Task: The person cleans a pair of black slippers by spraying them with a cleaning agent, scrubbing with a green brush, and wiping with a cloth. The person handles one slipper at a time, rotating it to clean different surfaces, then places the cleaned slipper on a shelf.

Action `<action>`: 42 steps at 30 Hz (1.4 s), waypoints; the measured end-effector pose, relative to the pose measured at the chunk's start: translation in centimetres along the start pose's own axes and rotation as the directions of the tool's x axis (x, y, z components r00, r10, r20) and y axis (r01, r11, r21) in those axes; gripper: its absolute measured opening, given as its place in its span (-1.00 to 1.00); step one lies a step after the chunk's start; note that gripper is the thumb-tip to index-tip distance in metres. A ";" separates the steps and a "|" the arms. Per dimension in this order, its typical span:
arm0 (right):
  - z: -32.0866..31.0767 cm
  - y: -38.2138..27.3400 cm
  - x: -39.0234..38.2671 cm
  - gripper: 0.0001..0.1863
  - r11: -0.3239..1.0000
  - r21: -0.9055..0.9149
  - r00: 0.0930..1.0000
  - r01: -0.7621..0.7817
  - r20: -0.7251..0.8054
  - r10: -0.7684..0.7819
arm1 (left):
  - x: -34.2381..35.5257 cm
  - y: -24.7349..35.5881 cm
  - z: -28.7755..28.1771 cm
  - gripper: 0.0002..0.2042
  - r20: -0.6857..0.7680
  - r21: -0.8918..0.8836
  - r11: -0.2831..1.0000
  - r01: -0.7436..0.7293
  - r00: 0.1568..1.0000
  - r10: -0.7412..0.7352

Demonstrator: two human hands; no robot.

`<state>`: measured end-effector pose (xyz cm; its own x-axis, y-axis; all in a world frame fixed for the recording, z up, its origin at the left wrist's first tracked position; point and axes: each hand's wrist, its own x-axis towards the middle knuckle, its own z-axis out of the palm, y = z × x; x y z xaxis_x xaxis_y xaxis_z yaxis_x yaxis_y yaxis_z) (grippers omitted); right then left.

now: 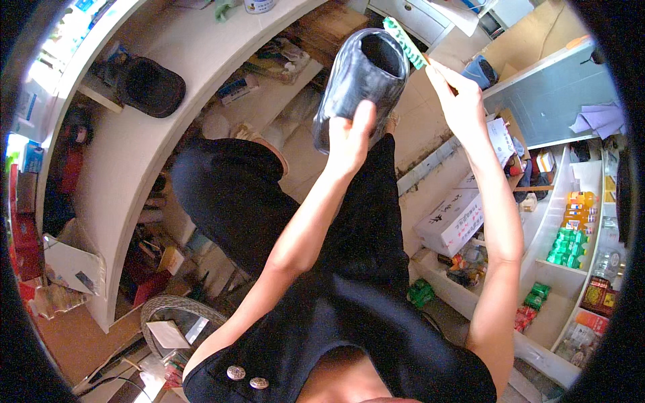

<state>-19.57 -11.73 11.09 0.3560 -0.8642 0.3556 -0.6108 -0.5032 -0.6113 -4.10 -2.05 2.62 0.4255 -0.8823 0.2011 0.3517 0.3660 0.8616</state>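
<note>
My left hand (351,138) grips a black shoe (359,77) from below, its opening turned toward me, raised above my lap. My right hand (459,94) holds the wooden handle of a brush with green bristles (404,41), and the bristles rest against the upper rim of the shoe. Both forearms rise from the lower edge over my black clothing.
A curved white counter (144,144) runs at the left with a black cap (149,84) on it. At the right stand white shelves (578,221) with bottles and packets and a white cardboard box (451,220). A round wicker basket (176,316) sits at lower left.
</note>
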 end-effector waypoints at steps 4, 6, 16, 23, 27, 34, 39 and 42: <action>-1.0 -0.6 1.2 -0.66 0.990 0.106 0.995 0.088 0.040 -0.093 | 0.4 -1.3 -1.1 -0.50 0.160 0.128 0.985 -0.118 0.982 0.097; -1.5 -0.3 0.4 -0.66 0.996 0.080 0.997 -0.028 0.071 0.023 | 0.6 -1.1 -1.5 -0.49 0.129 0.256 0.932 -0.256 0.965 0.229; 0.0 -2.7 -3.1 -0.71 0.998 -0.044 0.993 0.055 -0.099 -0.059 | 0.5 -1.4 -1.4 -0.60 0.265 0.267 0.916 -0.299 0.937 0.229; -0.6 -4.2 -4.0 -0.67 0.890 -0.380 0.945 0.251 -0.102 -0.311 | 0.1 -3.1 -2.3 -0.61 0.364 0.376 0.894 -0.242 0.926 0.098; 0.2 -5.3 -5.7 -0.73 0.768 -0.483 0.880 0.421 0.012 -0.475 | -0.4 -4.3 -2.5 -0.67 0.252 0.412 0.885 -0.216 0.961 0.117; 0.9 -6.3 -6.6 -0.71 0.762 -0.482 0.895 0.432 0.126 -0.428 | 0.1 -4.8 -2.3 -0.65 0.169 0.481 0.854 -0.199 0.977 0.133; -0.1 -4.1 -3.8 -0.73 0.840 -0.459 0.930 0.291 -0.071 -0.361 | 1.0 -3.4 -1.3 -0.72 0.326 0.443 0.788 -0.427 0.896 0.302; 1.9 -6.7 -7.1 -0.76 0.771 -0.516 0.927 0.373 0.165 -0.337 | 1.1 -5.8 -2.5 -0.62 0.336 0.553 0.791 -0.260 0.939 0.074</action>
<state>-16.60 -2.22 11.32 0.6527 -0.6310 0.4193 -0.7035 -0.7102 0.0262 -3.58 -4.42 -3.31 0.1452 -0.9008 0.4093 -0.2938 0.3557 0.8872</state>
